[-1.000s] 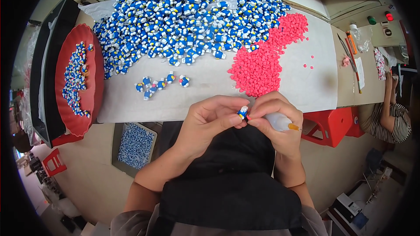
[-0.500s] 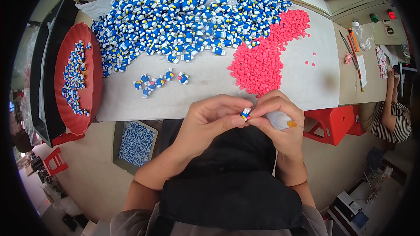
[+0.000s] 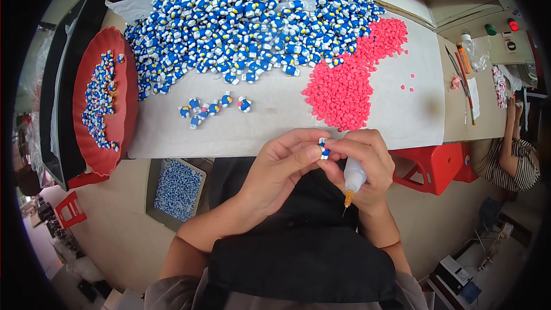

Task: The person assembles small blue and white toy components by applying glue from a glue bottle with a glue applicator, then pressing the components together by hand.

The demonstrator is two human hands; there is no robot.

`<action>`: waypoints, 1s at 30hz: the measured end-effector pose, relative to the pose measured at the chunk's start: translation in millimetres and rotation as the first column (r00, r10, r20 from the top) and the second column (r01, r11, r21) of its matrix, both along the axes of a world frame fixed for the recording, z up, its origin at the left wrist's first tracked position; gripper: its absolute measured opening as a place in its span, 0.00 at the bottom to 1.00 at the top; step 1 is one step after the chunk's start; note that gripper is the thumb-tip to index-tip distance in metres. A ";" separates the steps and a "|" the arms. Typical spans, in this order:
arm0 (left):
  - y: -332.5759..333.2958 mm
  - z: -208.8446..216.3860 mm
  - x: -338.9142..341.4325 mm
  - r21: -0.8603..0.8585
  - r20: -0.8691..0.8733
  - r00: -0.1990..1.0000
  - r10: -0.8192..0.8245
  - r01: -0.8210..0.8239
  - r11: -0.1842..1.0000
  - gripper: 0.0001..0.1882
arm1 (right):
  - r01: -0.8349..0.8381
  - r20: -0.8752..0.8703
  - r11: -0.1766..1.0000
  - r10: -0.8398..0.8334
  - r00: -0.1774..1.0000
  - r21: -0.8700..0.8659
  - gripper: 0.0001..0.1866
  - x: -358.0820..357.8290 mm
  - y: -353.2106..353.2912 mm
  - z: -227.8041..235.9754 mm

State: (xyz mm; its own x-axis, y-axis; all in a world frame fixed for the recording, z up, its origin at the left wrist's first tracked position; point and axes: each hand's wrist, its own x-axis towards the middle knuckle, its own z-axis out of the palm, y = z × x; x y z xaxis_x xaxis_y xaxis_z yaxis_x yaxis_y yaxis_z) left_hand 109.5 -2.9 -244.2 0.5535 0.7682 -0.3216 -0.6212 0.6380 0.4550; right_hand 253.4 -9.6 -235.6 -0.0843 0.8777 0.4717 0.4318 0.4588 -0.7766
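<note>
My left hand (image 3: pixel 277 169) pinches a small blue and white figurine (image 3: pixel 324 152) between thumb and forefinger, just off the table's front edge. The thumb and forefinger of my right hand (image 3: pixel 370 161) touch the figurine from the other side. Tucked in that same hand is a translucent glue bottle (image 3: pixel 355 177) with an orange needle tip, which points down toward me. Beyond my hands lies a pile of small pink pieces (image 3: pixel 338 95). Several loose figurines (image 3: pixel 213 109) lie to the left on the table. Whether a pink piece is on the held figurine is hidden.
A large heap of blue and white figurines (image 3: pixel 241 23) covers the back of the table (image 3: pixel 258 138). At the left, a red scalloped tray (image 3: pixel 123 120) holds more. Below stands a grey bin (image 3: pixel 150 195) of small pieces; a red stool (image 3: pixel 436 166) is at the right, near another person (image 3: pixel 513 161).
The figurine has been turned between my fingers. My right hand has rotated, swinging the bottle's needle tip from pointing right to pointing down toward me. The loose figurines have not been rearranged.
</note>
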 end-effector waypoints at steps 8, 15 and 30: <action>-1.1 10.7 -17.8 0.166 -0.192 0.977 0.098 -0.066 0.984 0.12 | 0.004 -0.017 0.997 -0.006 1.000 -0.075 0.19 -15.2 -7.0 12.1; 30.6 18.1 -72.9 0.681 -0.488 0.199 0.850 0.695 0.228 0.10 | 0.067 -0.030 0.995 -0.069 0.997 -0.068 0.19 -9.7 -15.4 15.2; 70.2 26.5 -122.9 0.418 -0.393 -0.008 0.920 0.889 0.187 0.10 | 0.070 -0.021 0.993 -0.072 0.997 -0.093 0.20 -14.9 -21.7 15.7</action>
